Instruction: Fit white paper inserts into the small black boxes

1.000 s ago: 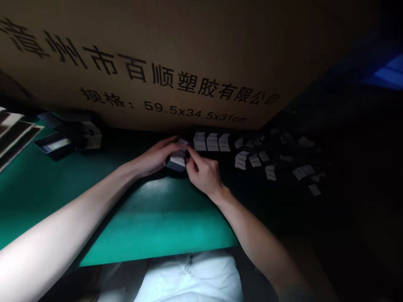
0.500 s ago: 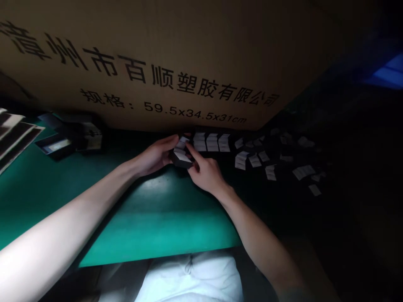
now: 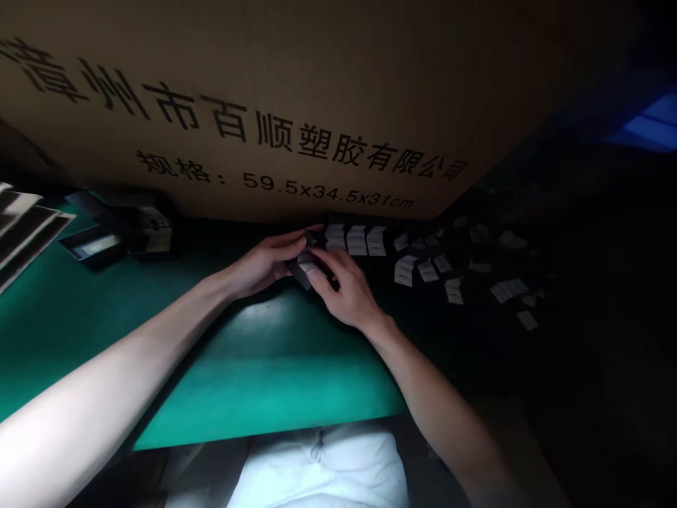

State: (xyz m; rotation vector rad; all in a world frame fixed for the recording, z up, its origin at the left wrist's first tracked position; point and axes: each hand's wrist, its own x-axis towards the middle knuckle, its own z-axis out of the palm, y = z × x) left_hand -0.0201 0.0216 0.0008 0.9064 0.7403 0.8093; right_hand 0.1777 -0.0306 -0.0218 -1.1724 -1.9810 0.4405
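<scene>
My left hand and my right hand meet over the green work mat. Between them they hold a small dark box with white paper at its top, and the fingers hide most of it. My right fingers press on the white part. Just beyond my fingertips stand small stacks of white folded cards.
A large cardboard carton printed with black Chinese text stands at the back. Loose white cards lie scattered on a dark surface to the right. Dark boxes and flat dark sheets lie at the left.
The dark box has turned and moved slightly toward my left hand. My right hand has closed over it, covering more of the white paper.
</scene>
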